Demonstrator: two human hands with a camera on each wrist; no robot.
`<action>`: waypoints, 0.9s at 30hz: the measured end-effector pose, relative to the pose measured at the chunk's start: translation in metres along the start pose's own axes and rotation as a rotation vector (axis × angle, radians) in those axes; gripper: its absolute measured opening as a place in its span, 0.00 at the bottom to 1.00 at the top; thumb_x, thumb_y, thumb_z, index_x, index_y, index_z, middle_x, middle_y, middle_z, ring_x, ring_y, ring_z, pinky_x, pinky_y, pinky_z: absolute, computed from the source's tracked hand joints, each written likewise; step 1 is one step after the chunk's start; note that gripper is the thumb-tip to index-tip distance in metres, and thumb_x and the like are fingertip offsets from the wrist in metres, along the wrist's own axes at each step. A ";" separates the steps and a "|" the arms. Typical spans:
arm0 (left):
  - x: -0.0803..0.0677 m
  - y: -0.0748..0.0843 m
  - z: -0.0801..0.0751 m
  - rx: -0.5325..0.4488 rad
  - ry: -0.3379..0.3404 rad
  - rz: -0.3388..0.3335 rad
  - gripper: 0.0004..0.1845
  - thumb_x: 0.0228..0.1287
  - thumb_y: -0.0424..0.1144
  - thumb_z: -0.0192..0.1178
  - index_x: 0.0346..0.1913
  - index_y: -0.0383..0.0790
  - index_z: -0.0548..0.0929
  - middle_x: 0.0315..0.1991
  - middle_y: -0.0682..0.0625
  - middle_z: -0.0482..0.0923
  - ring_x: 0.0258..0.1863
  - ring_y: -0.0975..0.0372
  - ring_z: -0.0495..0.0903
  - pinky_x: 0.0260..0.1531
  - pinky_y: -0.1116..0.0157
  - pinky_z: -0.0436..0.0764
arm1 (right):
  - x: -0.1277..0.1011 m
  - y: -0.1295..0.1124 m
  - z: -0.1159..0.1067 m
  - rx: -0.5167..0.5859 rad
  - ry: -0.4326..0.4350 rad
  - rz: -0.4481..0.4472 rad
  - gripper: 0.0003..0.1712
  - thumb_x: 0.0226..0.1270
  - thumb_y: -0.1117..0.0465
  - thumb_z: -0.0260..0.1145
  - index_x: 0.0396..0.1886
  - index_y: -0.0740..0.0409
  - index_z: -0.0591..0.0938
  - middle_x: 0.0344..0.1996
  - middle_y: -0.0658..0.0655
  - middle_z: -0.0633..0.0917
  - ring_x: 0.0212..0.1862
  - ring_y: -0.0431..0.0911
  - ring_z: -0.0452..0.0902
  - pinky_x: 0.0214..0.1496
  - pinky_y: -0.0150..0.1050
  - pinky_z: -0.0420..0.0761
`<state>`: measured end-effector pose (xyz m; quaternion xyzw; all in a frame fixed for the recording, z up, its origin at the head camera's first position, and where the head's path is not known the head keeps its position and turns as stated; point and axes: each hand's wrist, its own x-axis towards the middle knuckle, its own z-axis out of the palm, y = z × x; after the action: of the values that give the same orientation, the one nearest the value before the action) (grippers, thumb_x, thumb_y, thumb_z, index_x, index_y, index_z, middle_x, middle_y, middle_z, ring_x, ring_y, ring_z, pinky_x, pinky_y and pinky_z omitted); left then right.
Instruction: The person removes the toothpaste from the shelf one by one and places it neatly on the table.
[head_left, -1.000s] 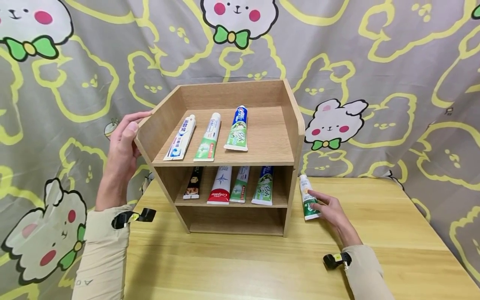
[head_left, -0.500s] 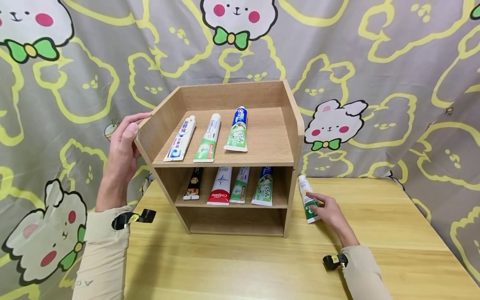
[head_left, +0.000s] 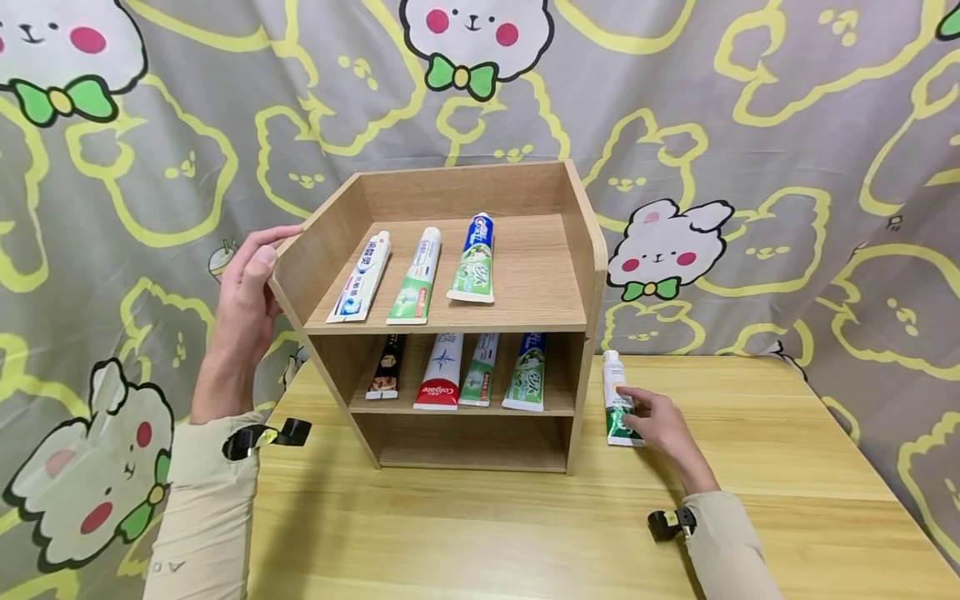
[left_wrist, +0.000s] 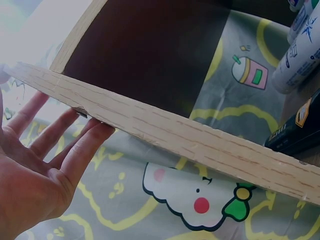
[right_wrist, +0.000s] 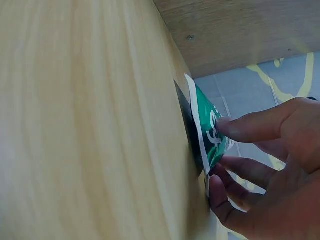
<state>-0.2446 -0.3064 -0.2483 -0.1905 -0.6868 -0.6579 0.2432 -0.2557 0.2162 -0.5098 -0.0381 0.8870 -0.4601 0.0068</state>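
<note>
My left hand (head_left: 250,292) grips the upper left side panel of a wooden shelf (head_left: 442,329); in the left wrist view its fingertips (left_wrist: 102,131) press the panel from outside. To the right of the shelf, my right hand (head_left: 663,425) pinches a white and green toothpaste tube (head_left: 617,400) at its flat end. Seen from the right wrist, the thumb lies on the green part of the tube (right_wrist: 206,120) and other fingers reach beneath its edge. A shadow shows under that end, slightly off the table.
On the top tier lie three toothpaste tubes (head_left: 416,279). The middle tier bears several more, among them a Colgate tube (head_left: 438,383) and a black tube (head_left: 386,367). A patterned curtain (head_left: 675,125) hangs close behind the wooden table (head_left: 480,533).
The white and green tube has turned slightly in my right hand and now points straighter toward the back. My left hand and the shelf have stayed put.
</note>
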 end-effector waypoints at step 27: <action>-0.001 0.001 0.000 0.019 0.006 -0.013 0.23 0.71 0.46 0.51 0.63 0.41 0.81 0.54 0.39 0.75 0.41 0.51 0.75 0.21 0.68 0.75 | -0.010 -0.027 -0.022 0.112 -0.012 -0.062 0.28 0.75 0.66 0.63 0.72 0.65 0.72 0.71 0.75 0.68 0.69 0.72 0.65 0.66 0.66 0.70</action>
<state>-0.2427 -0.3067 -0.2480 -0.1818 -0.6935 -0.6536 0.2425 -0.2455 0.2192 -0.4759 -0.0680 0.8582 -0.5088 -0.0003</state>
